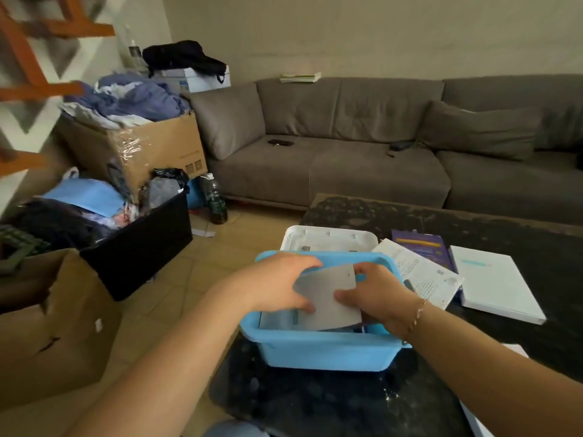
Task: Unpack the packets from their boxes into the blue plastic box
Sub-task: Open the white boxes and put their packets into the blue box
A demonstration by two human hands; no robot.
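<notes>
The blue plastic box (328, 351) stands on the near left part of the dark stone table (520, 234). Both hands reach into it and hold one flat grey packet (328, 298), tilted over the box. My left hand (277, 282) grips its left edge and my right hand (375, 294) its right edge. Other pale packets (277, 321) lie beneath it inside the box, partly hidden. A white lid or box (328, 238) sits just behind the blue box.
To the right on the table lie a white paper leaflet (419, 272), a purple box (422, 247) and a flat white box (495, 282). Cardboard boxes (41, 326) and a black crate (135, 247) of clothes stand on the floor at left. A grey sofa (347, 165) runs behind.
</notes>
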